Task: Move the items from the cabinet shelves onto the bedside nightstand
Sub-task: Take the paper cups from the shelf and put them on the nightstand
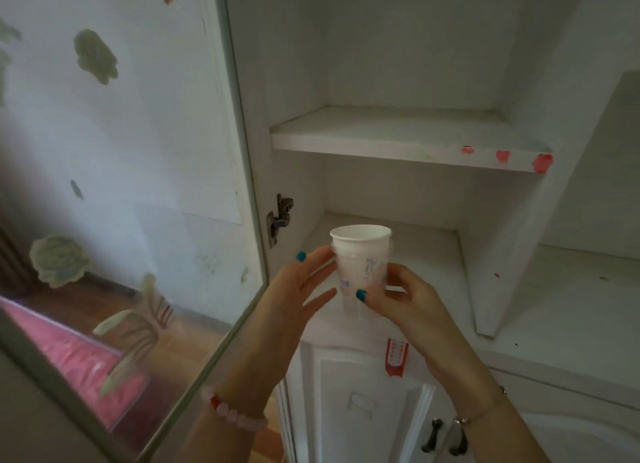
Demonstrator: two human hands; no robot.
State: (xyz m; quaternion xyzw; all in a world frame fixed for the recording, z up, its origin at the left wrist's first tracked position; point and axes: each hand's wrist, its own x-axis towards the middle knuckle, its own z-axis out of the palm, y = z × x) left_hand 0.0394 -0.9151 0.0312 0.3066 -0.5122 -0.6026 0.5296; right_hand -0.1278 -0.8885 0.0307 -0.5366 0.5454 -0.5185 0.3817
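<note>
Cups (362, 254): white paper cup seated in what looks like a clear plastic one, held upright in the air in front of the lower shelf (426, 254), off its surface, between the two hands. Step in hand, as I judge it: pick-up from the cabinet done, carry to the nightstand not yet begun; nightstand not in view. Upper shelf (398, 130) carries red marks (542, 163) on its front edge. Right hand (405, 300): grasping the cups, thumb across the near face, fingers wrapped behind and mostly hidden; forearm enters from lower right. Left hand (294, 286): released, fingers straight and together, tips at the cups' left wall; touching or just short, cannot tell. It steadies at most and likely bears no load. Left forearm lies just beside the edge of the open glass door (138, 151). Next move calls for: draw the cups back out of the shelf opening, keep them upright so the nested pair does not part, mind the door edge on the left when turning away, then find the nightstand. Thumb sits on the lower half of the outer cup; thin walls will likely flex, so a light squeeze only
</note>
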